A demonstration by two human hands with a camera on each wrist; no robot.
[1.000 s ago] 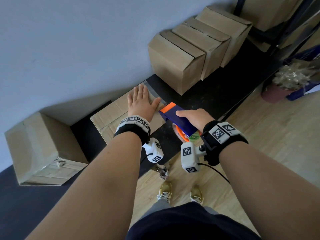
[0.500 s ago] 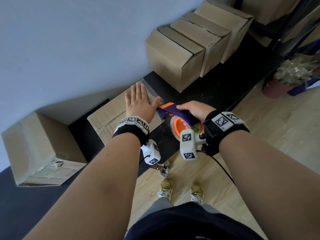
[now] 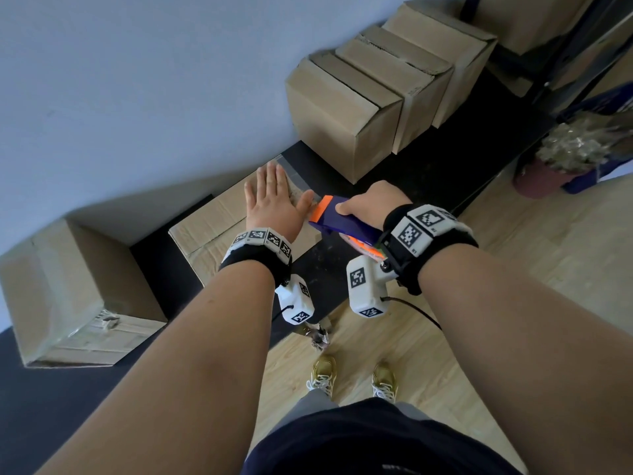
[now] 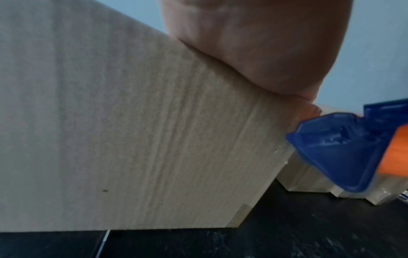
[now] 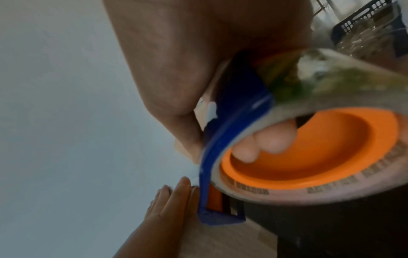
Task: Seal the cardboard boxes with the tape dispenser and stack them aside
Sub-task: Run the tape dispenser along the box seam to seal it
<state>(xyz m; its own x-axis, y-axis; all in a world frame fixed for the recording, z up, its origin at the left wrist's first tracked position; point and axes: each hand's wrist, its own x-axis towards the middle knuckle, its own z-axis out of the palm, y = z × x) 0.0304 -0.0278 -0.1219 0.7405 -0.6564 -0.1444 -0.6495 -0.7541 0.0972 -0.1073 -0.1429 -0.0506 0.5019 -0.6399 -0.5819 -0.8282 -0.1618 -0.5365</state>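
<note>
Two hands worked on one cardboard box in the head view. It sat on the dark table against the wall, its long axis running from near left to far right. The left hand lay flat on its top, fingers straight and close together, thumb spread toward the tape dispenser. The right hand gripped that dispenser, its orange front edge pointed at the box's right end, just beside the left thumb. A strip of clear tape showed at the far end of the top. Three more boxes stood in a row farther right, and another box lay tilted at the left. I judged the sealing step to be in hand, with the stacking not yet begun.

Seen from the left wrist, the heel of the left hand pressed on the box's top edge above its side wall; the fingers were hidden. The dispenser's blue nose met the box's right end, though actual contact was hard to tell.

From the right wrist, blurred, the right hand's fingers curled through the orange core of the tape roll, pinching the blue frame. The left hand lay flat just beside the dispenser's mouth. Next, I judged, the tape needed pressing down or cutting at that end, with the box held steady.
</note>
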